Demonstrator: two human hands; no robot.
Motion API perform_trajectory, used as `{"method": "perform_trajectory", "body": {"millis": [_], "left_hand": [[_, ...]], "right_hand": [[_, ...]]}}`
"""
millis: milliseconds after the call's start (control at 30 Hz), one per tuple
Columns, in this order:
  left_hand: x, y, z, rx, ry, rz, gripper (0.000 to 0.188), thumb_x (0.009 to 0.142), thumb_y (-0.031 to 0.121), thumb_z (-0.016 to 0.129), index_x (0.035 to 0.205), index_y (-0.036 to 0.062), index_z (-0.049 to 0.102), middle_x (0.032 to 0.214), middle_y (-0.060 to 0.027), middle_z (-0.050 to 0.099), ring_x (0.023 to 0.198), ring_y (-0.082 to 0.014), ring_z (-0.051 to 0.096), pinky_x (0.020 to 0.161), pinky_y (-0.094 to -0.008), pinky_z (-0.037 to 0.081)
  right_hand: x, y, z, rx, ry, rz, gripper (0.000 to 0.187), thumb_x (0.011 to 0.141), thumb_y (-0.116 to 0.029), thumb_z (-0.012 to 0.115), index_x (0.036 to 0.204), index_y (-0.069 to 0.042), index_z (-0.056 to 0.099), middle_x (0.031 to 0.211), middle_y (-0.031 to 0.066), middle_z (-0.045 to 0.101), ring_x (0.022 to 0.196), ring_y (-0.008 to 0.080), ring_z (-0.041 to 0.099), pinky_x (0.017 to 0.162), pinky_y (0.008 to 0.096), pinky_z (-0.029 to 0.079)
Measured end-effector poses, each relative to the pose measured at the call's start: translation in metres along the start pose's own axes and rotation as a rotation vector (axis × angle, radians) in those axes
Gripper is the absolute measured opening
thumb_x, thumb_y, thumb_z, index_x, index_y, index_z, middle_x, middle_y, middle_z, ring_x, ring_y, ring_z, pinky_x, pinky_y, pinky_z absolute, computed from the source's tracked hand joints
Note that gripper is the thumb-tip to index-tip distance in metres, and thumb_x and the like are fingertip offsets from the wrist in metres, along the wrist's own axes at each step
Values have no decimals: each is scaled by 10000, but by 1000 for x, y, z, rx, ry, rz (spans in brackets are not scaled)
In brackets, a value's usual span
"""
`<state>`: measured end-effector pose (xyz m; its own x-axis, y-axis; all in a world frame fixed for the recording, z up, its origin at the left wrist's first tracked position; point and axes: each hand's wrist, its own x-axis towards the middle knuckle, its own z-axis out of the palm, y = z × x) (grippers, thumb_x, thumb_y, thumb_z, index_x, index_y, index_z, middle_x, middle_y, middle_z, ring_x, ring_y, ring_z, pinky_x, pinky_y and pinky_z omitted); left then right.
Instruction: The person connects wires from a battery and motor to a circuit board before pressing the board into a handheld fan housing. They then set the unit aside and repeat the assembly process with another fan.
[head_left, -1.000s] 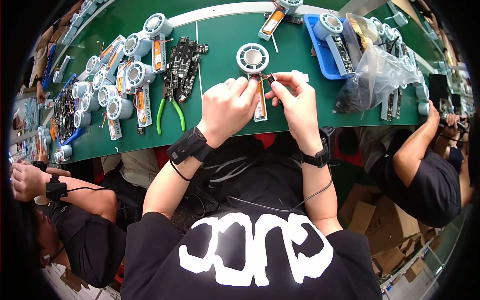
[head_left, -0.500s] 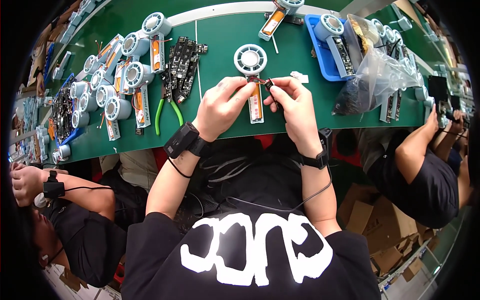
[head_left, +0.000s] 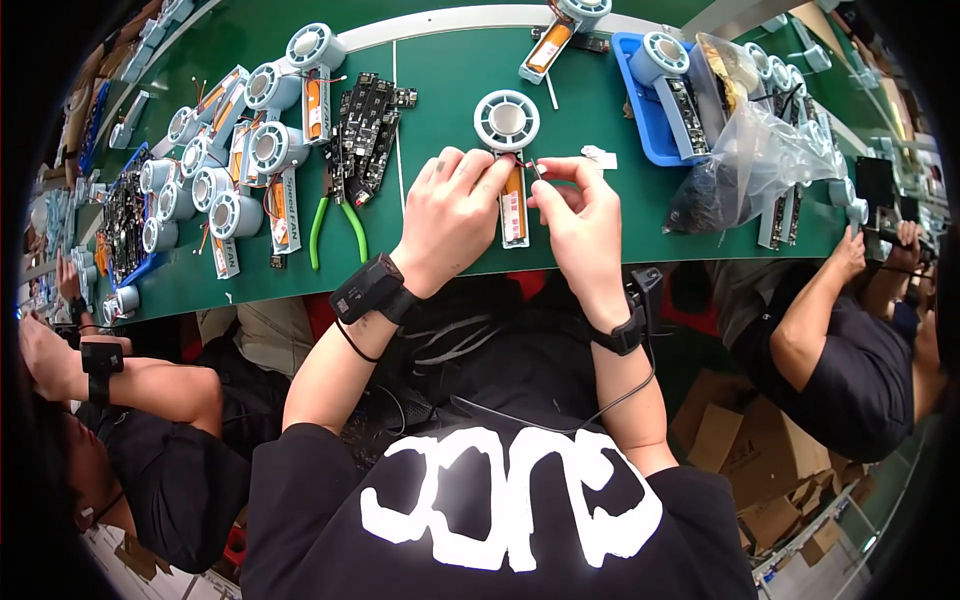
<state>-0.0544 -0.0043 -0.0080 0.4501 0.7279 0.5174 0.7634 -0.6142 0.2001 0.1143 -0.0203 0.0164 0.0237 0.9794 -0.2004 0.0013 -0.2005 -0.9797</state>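
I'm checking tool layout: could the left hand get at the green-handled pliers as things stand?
Probably yes. The green-handled pliers lie left of the left hand, with flat table showing between them; that hand would first have to leave the light-blue fan.

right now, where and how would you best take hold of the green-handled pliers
Probably by both green handles of the pliers, coming from the person's near side with the left hand once it is free: the handles splay toward the person, while the head points away, close beside the dark circuit boards.
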Motion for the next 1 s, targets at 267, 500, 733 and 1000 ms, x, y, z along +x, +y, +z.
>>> {"method": "perform_trajectory", "body": {"millis": [267,500,733,1000], "left_hand": [[-22,6,-15,-249,43,-197,456,782,-31,633,1236,8,646,1088,-132,614,952,-302,622,837,-389,536],[-31,-3,-24,-376,122,-207,546,743,-158,570,1255,19,636,1202,-175,608,1057,-369,633,860,-432,549],[-34,-6,-31,-197,-44,-241,538,751,-140,579,1263,15,636,1190,-162,610,1057,-367,637,889,-428,554],[-45,9,-41,-720,129,-518,486,793,-124,525,1270,-62,595,1199,-191,627,1046,-364,669,896,-431,559]], "right_hand": [[-16,1,33,-359,176,-309,215,920,19,681,1130,57,654,978,96,684,809,112,679,683,236,545],[-22,0,45,-315,126,-246,229,912,28,688,1134,69,650,1006,108,684,826,121,690,704,250,567],[-25,-3,54,-303,164,-275,213,875,-3,702,1078,48,665,962,137,683,778,203,693,672,312,564],[-31,-16,72,-443,241,-297,272,838,-23,749,1098,27,685,967,118,689,787,179,666,700,296,545]]}}
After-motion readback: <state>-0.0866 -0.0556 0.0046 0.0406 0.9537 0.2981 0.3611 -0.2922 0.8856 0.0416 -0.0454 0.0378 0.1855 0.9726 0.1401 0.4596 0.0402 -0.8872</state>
